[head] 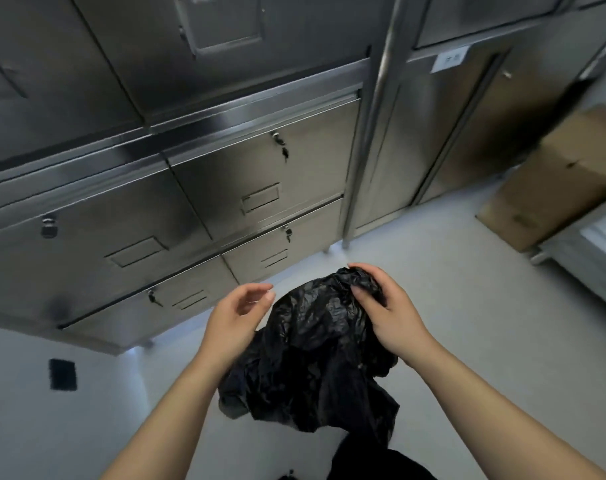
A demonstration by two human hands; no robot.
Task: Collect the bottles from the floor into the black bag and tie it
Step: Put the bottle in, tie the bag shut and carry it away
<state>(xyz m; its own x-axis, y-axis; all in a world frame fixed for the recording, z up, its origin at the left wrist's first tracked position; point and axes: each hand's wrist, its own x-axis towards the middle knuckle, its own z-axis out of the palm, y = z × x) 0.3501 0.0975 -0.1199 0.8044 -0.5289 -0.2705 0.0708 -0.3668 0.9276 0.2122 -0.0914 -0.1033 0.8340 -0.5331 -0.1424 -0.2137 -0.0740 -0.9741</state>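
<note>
A crumpled black bag (312,355) hangs in front of me above the pale floor. My right hand (388,313) grips the bunched top of the bag, fingers curled over the plastic. My left hand (235,317) is beside the bag on its left, fingers spread and slightly curled, holding nothing; whether its palm touches the plastic I cannot tell. No bottles show on the floor in this view, and the bag's contents are hidden.
Steel cabinets with locked drawers (225,188) fill the wall ahead. A cardboard box (554,181) leans at the right beside a metal unit (592,244). A small dark mat (62,374) lies on the floor at left. Dark clothing (381,462) shows at the bottom.
</note>
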